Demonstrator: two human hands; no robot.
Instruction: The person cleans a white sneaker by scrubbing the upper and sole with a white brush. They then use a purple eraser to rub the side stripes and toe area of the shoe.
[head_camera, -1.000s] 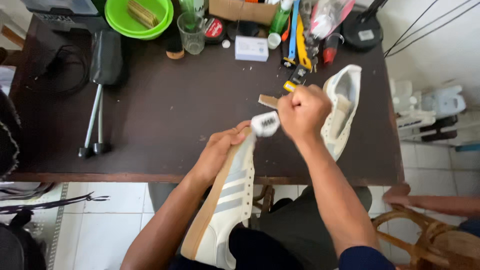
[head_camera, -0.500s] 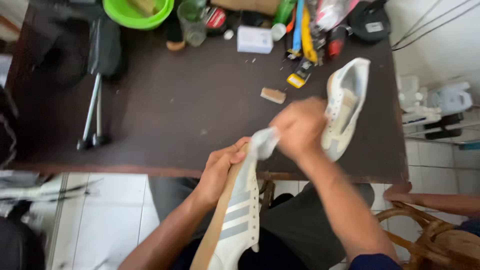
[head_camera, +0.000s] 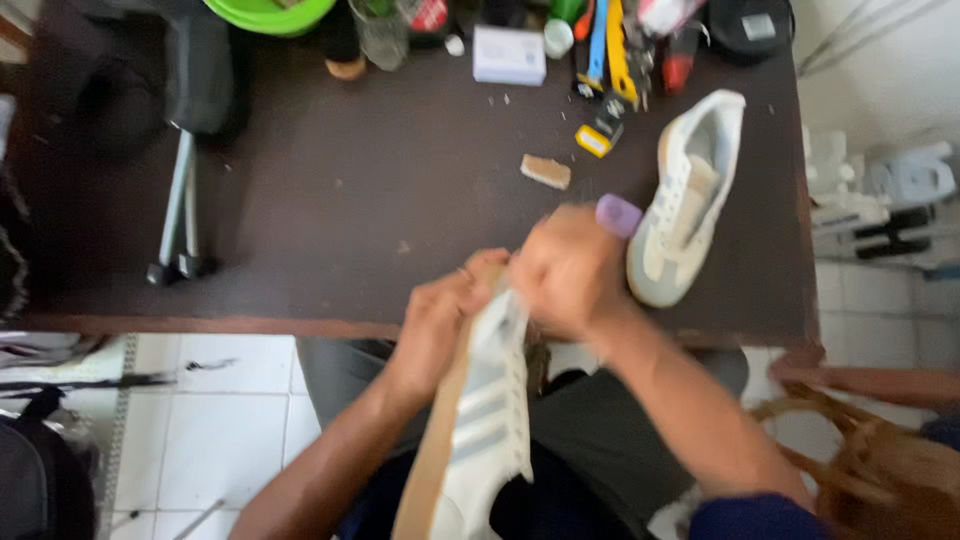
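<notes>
Two bare hands: left hand, right hand, both blurred. Two white sneakers: one sneaker in hands, second sneaker on table. One dark table. One purple-tipped tool in right hand's grip. One small tan block. One white box. One green bowl, partly cut off. One clear glass. One yellow-black small object. Two metal legs under a dark object. Cluster of tools at far edge, too blurred to count. One wicker chair, partly visible.
</notes>
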